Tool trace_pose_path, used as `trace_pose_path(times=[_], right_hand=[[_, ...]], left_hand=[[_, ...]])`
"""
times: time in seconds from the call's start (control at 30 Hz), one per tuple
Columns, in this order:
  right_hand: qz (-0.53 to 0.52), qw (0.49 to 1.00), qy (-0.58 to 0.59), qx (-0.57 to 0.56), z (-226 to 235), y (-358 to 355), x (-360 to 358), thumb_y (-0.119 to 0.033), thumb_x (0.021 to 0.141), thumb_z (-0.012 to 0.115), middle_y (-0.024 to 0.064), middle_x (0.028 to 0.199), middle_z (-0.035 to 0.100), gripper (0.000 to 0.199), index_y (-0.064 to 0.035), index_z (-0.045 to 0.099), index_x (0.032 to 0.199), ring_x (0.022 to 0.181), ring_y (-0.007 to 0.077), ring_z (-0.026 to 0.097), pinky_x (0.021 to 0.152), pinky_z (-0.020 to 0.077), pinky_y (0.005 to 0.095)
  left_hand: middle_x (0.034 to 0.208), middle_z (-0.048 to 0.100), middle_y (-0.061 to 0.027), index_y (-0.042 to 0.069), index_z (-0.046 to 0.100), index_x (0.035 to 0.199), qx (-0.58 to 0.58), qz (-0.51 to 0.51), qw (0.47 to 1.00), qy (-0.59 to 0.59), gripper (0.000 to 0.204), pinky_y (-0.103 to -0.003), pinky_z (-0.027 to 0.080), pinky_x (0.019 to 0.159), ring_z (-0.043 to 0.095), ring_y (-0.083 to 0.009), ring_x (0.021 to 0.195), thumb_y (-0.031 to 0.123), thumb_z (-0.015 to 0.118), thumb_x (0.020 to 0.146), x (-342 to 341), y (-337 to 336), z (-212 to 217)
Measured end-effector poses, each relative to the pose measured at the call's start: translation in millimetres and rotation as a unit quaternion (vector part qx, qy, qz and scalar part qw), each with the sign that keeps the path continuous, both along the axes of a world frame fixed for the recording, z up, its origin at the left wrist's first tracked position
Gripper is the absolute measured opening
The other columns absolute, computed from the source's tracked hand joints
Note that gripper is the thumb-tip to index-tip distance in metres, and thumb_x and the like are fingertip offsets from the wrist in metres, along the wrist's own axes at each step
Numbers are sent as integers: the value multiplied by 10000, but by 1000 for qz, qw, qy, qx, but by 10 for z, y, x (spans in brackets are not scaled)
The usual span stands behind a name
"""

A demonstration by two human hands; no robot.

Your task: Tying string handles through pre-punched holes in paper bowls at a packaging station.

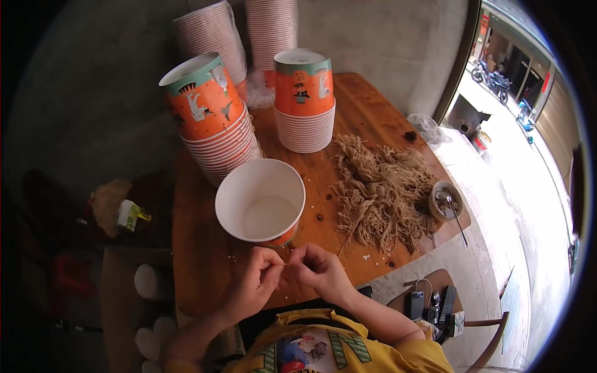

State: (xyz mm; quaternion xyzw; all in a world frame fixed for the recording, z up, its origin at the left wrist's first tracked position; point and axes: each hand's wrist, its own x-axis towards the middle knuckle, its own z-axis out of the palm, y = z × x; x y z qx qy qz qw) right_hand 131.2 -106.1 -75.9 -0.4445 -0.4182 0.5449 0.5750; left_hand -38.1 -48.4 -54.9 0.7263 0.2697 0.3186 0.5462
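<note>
Both of my hands are closed in a pinch, close together over the near edge of the wooden table [314,233]. Between the fingertips of my left hand [258,280] and my right hand [320,273] runs a short bit of thin tan string [285,264]. Just beyond them stands a white paper bucket [261,202], mouth up and slightly tilted toward me; its inside looks bare, and a strip of orange outer wall shows. Right of the bucket lies a loose heap of tan strings [382,193], the same colour as the strand in my fingers.
Behind the bucket rise two stacks of upturned orange paper buckets, a leaning left stack [214,118] and a right stack [305,99]. Wrapped stacks [211,37] stand against the wall. A small bowl with a spoon [445,202] sits at the table's right edge. A chair [435,298] holds small devices.
</note>
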Motion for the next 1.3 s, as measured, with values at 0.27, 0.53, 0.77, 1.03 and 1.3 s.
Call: trace_pose_path(times=[0.27, 0.53, 0.77, 1.03, 1.3], right_hand=[[-183, 946, -252, 92, -212, 355, 7, -51, 850, 645, 33, 740, 618, 114, -10, 541, 872, 670, 98, 599, 636, 490, 240], [-249, 930, -238, 128, -303, 509, -13, -94, 851, 648, 104, 764, 632, 152, -24, 516, 880, 657, 210, 652, 601, 530, 310], [-236, 930, -254, 119, -363, 561, -25, -46, 890, 617, 74, 790, 665, 111, -15, 512, 910, 714, 132, 665, 664, 531, 268], [-238, 935, -227, 130, -309, 595, -57, -84, 868, 644, 112, 800, 633, 152, -27, 507, 900, 684, 224, 664, 612, 539, 333], [-265, 917, -276, 114, -213, 543, -65, -65, 882, 636, 96, 798, 648, 116, -3, 556, 940, 683, 159, 641, 648, 519, 283]], left_hand=[[1006, 574, -128, 43, 553, 1114, 389, 70, 903, 166, 342, -412, 470, 865, 588, -323, 937, -13, 645, 789, 112, 530, 307], [944, 615, -126, 43, 629, 1134, 301, 10, 930, 211, 306, -366, 509, 779, 621, -295, 869, 16, 578, 834, 244, 610, 306], [941, 600, -124, 39, 625, 1151, 296, 6, 932, 210, 311, -351, 507, 763, 620, -281, 849, 22, 558, 847, 268, 597, 319], [986, 619, -130, 39, 621, 1129, 234, -32, 953, 192, 240, -359, 514, 776, 625, -289, 897, 76, 541, 906, 248, 713, 338], [894, 627, -30, 24, 594, 1068, -25, -124, 966, 227, 148, -272, 490, 733, 579, -105, 812, 108, 522, 970, 389, 1018, 396]])
